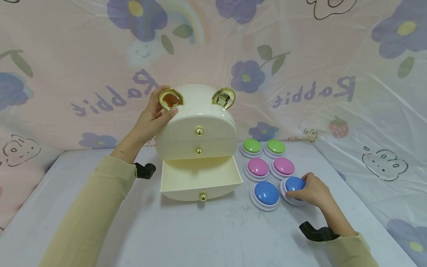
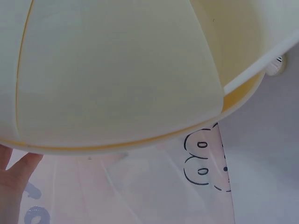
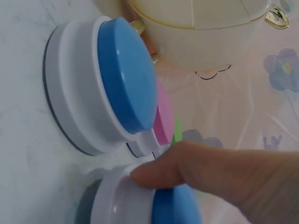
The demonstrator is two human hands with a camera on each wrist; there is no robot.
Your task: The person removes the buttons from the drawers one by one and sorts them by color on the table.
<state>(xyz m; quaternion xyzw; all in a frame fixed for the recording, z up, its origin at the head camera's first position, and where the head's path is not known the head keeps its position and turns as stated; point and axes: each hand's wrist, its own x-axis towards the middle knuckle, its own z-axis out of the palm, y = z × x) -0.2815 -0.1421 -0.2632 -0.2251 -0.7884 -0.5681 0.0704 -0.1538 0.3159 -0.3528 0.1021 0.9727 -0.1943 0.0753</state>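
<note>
In the head view a cream drawer box (image 1: pixel 197 122) with two gold-rimmed ears and round gold knobs stands on the table. Its bottom drawer (image 1: pixel 201 176) is pulled out, with nothing showing inside. My left hand (image 1: pixel 150 118) holds the box by its left ear (image 1: pixel 171 98), fingers behind and thumb in front. On the right, my right hand (image 1: pixel 317 191) grips a blue push button (image 1: pixel 295 183) by its sides. The thumb (image 3: pixel 161 172) presses on the button's white base in the right wrist view, where a shadow shows beside that base; the other fingers are hidden there.
Left of the held button sits another blue button (image 1: pixel 266 193). Behind stand two pink buttons (image 1: pixel 258 167) and two green buttons (image 1: pixel 251 145), all on white bases. A patterned cloth (image 1: pixel 200 48) hangs behind the white table (image 1: pixel 207 237). Black wrist straps (image 1: pixel 318 233) are on both arms.
</note>
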